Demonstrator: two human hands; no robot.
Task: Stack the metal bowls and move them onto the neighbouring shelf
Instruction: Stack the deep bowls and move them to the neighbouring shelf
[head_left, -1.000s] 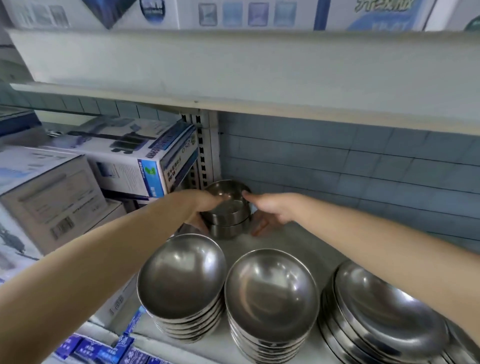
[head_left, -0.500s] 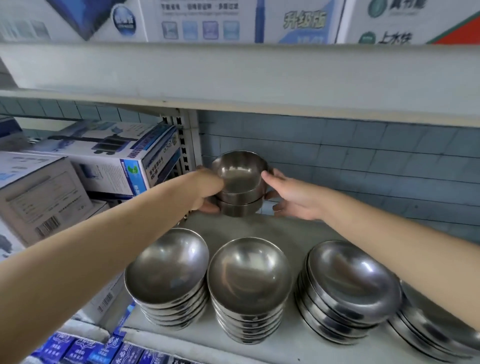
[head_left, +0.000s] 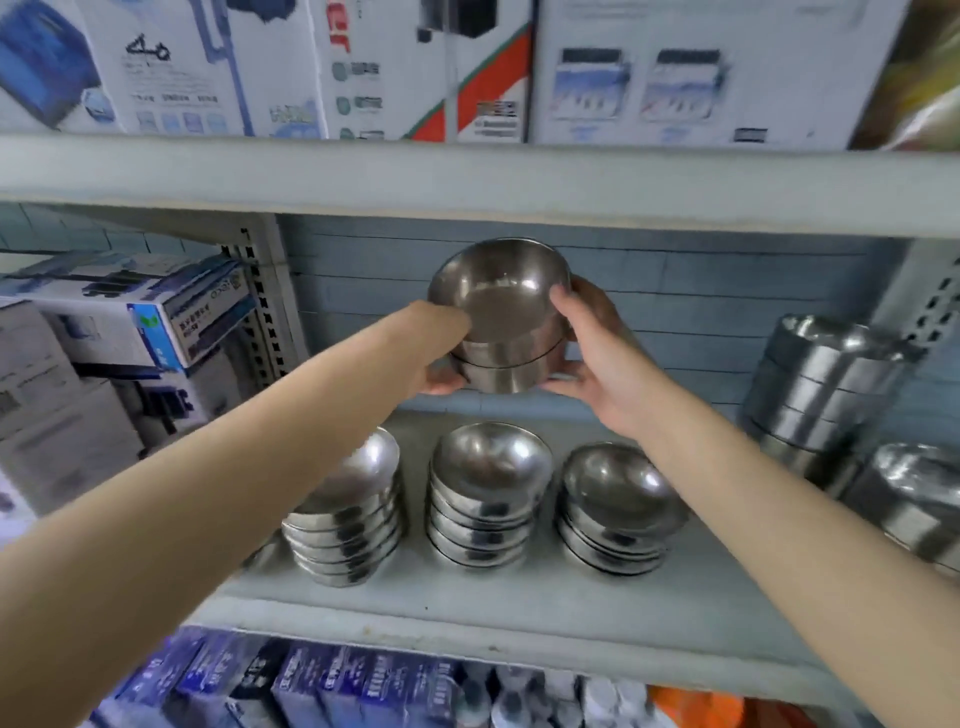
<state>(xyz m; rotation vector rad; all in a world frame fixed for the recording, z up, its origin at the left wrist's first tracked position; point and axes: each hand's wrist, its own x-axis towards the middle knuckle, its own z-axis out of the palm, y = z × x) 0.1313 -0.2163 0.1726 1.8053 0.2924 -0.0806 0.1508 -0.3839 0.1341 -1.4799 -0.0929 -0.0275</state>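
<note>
A small stack of deep metal bowls (head_left: 501, 317) hangs in the air above the grey shelf (head_left: 519, 597), well clear of its surface. My left hand (head_left: 434, 353) grips the stack's left side and my right hand (head_left: 592, 353) grips its right side, thumb on the rim and fingers under the base. Below them on the shelf stand three piles of shallow metal bowls: one at the left (head_left: 348, 514), partly hidden by my left forearm, one in the middle (head_left: 488, 493) and one at the right (head_left: 618, 509).
Taller stacks of metal containers (head_left: 826, 384) stand at the shelf's right end. The upper shelf board (head_left: 467, 176) runs close above the lifted bowls and carries cardboard boxes. Boxes (head_left: 156, 317) fill the neighbouring bay at the left, past a perforated upright (head_left: 260, 312). Blue packets lie on the shelf below.
Both hands closed on the small stack at the back of the shelf and raised it. It has also moved to the right, away from the upright, and now hangs above the shallow-bowl piles.
</note>
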